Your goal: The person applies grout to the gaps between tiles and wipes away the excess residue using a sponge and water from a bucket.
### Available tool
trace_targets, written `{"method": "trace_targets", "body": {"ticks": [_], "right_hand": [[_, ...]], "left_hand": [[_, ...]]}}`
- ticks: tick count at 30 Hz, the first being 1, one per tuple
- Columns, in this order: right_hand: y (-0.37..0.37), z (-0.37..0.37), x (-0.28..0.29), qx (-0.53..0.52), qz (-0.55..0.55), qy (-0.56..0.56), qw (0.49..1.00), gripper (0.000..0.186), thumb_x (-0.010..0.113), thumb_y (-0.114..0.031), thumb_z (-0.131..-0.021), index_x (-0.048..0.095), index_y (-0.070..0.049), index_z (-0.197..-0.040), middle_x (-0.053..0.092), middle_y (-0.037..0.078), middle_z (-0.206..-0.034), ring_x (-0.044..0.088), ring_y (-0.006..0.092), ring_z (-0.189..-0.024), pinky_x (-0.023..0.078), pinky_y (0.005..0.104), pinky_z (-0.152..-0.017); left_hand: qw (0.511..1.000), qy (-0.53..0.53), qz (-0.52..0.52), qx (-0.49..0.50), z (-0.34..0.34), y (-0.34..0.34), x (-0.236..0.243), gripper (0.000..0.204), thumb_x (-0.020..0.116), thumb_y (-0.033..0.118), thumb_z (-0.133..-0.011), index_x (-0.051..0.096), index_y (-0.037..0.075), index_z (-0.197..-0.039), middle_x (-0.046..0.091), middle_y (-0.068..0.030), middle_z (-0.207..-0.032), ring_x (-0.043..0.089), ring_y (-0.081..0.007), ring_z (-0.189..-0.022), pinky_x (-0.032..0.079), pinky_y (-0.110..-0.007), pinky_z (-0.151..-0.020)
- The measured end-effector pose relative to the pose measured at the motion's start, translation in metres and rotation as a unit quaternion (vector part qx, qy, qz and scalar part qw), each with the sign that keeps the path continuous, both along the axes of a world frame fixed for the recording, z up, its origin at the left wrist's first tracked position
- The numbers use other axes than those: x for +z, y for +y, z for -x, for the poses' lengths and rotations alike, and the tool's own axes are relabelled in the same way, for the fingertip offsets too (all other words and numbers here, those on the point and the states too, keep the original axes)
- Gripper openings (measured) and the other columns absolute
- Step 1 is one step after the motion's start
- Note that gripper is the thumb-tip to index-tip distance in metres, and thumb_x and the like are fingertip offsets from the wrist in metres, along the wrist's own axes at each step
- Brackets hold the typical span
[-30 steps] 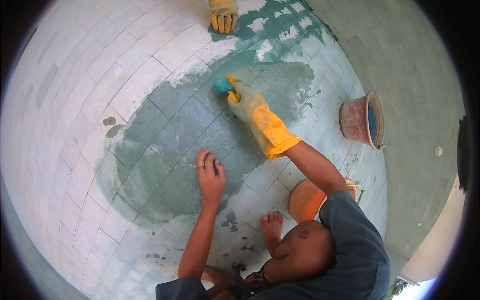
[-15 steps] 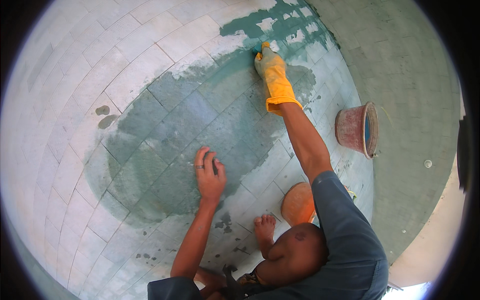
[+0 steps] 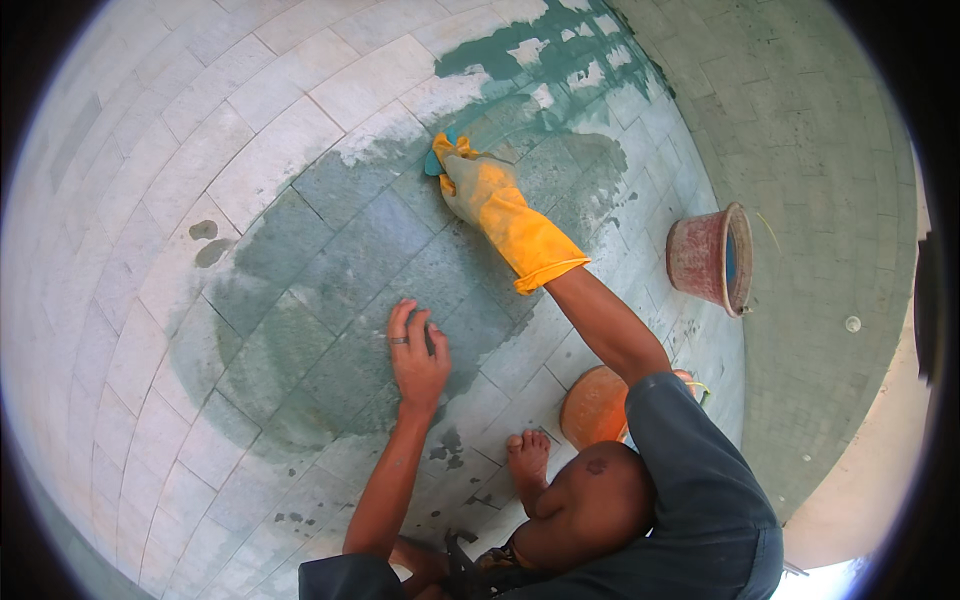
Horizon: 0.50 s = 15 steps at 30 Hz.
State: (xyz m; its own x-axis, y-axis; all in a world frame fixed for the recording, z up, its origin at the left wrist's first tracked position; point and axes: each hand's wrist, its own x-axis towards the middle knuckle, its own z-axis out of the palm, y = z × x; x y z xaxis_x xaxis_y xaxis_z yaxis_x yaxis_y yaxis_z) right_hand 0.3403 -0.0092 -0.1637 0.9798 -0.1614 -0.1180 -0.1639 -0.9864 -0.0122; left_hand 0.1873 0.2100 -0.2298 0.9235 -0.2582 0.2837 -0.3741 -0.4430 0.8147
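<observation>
A: Where is the blue-green pad (image 3: 432, 164) just now?

B: Under the right hand (image 3: 468, 180), on the upper part of the tiled surface (image 3: 275, 105), well in from its right edge, where the grey-green tiling (image 3: 820, 190) begins. It lies within the dark wet patch (image 3: 365, 235), near that patch's upper border.

A: How is it gripped?

B: The fingers of the yellow glove (image 3: 535, 245) bend over it and seem to pinch it against the thumb. Only bits of it show past the fingertips, so I can't tell how firmly.

A: And the left hand (image 3: 420, 368)?

B: Bare, its fingers loosely bent and a little apart, with nothing visible in it. It is at the lower part of the wet patch; whether it touches the tiles, I can't tell.

A: How would you expect the pad to handle?

B: Light, I'd judge, and probably soft enough to give under the fingers, hardly fragile. Amid so much wet it is likely slippery.

A: Where would you take hold?

B: Across its back, fingertips over the far rim and thumb on the near side, palm pressing flat. Pinching one corner would probably let it fold or slide away.
</observation>
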Motion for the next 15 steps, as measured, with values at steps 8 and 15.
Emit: {"method": "trace_targets", "body": {"ticks": [8, 15], "right_hand": [[0.060, 0.047, 0.002, 0.093, -0.051, -0.007, 0.994, 0.035, 0.060, -0.025, -0.089, 0.064, -0.012, -0.121, 0.071, 0.009, -0.098, 0.069, 0.0295, -0.091, 0.055, 0.0418, -0.074], [0.053, 0.080, 0.031, -0.050, -0.326, 0.027, 0.944, 0.039, 0.059, -0.027, -0.094, 0.062, -0.011, -0.129, 0.070, 0.012, -0.110, 0.067, 0.0255, -0.098, 0.053, 0.0374, -0.086]], "left_hand": [[1.000, 0.003, -0.009, 0.012, 0.005, 0.002, -0.001, 0.028, 0.060, -0.001, -0.089, 0.057, -0.005, -0.116, 0.054, -0.0209, -0.130, 0.056, -0.0385, -0.117, 0.049, -0.045, -0.096], [0.998, 0.008, 0.047, 0.028, 0.007, -0.003, 0.000, 0.052, 0.066, 0.010, -0.088, 0.044, -0.003, -0.133, 0.050, -0.0236, -0.135, 0.052, -0.0406, -0.123, 0.045, -0.046, -0.103]]}}
